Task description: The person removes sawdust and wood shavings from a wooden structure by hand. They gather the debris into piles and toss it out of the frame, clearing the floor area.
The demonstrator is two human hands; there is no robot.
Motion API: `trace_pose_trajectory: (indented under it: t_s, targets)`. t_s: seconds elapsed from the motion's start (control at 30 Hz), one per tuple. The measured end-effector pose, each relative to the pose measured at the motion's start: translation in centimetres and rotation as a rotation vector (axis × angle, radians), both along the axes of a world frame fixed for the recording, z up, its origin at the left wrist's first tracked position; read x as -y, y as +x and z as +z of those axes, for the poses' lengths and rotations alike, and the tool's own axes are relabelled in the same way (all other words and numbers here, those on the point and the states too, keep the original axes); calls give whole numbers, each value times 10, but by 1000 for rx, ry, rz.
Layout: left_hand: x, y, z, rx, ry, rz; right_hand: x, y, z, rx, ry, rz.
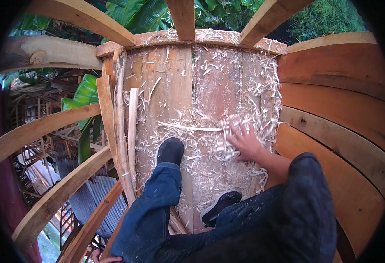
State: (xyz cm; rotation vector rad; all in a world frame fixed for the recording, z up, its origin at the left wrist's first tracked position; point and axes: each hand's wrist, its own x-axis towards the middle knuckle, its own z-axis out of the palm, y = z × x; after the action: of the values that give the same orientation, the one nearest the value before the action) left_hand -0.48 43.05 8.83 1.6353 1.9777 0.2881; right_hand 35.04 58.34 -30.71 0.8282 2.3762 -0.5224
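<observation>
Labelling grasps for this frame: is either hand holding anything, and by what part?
Nothing clearly held. The right hand lies spread, fingers open, on wood shavings covering the plank floor. The left hand barely shows at the bottom edge; its grip cannot be told.

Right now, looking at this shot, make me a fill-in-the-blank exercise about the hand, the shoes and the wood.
1. The right hand lies spread on a heap of wood ____.
2. Both shoes are coloured ____.
3. The curved planks rise on the person's ____ side.
4. The left hand, at the lower edge, holds ____.

Missing words: shavings; black; right; nothing
</observation>
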Motion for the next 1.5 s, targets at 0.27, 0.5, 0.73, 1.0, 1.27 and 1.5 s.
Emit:
trace_pose_trajectory:
  t_s: [0.27, 0.5, 0.73, 1.0, 1.27, 1.5]
  targets:
    - [10, -4, 2, -11, -6, 46, 22, 10, -26, -319, 9, 136]
    - [5, -3, 2, -59, -55, 44, -2, -69, -16, -655, -25, -79]
    - [10, -7, 0, -55, -47, 15, -2, -167, -11, -425, 78, 108]
    - [15, -8, -1, -69, -46, 6, 38, -143, -37, -399, 89, 288]
    - [26, -6, -1, -53, -37, 70, 78, -27, -42, -326, -125, 530]
    - [32, -12, -5, -34, 20, 26, 66, 5, -47, -514, -149, 615]
